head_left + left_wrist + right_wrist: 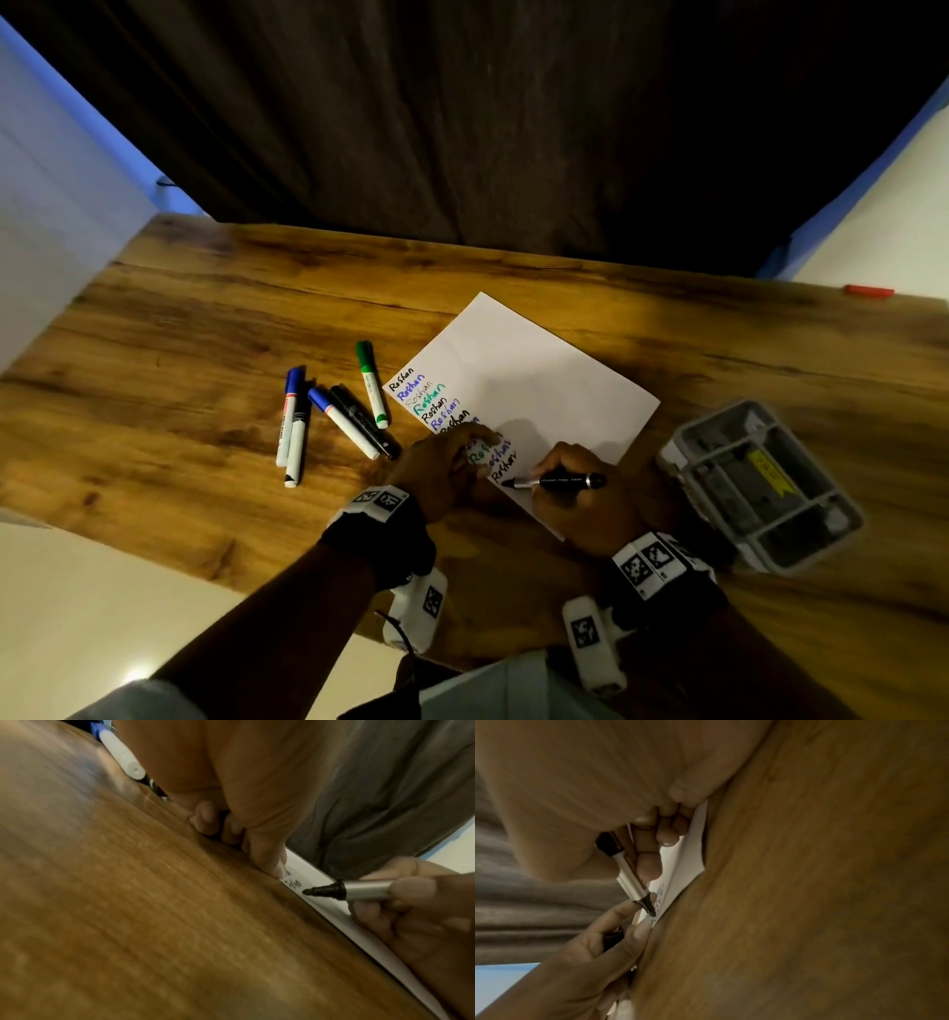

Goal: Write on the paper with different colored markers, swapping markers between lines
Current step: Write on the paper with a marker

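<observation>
The right hand (570, 475) holds a black marker (557, 482) with a silver collar in a writing grip, its uncapped tip on the white paper (534, 380) just below the last written line. The left hand (441, 467) grips a dark object, possibly a cap, in its curled fingers, one fingertip (277, 869) on the paper's near-left edge. The paper lies angled on the wooden desk (205, 318), its left margin carrying stacked words in black, blue and green; five capped markers (339, 416) lie left of it, a grey tray (760, 488) to its right.

Paper (534, 380) on table (205, 334); markers (339, 416) left of paper; tray (760, 488) right; hands at near edge.
</observation>
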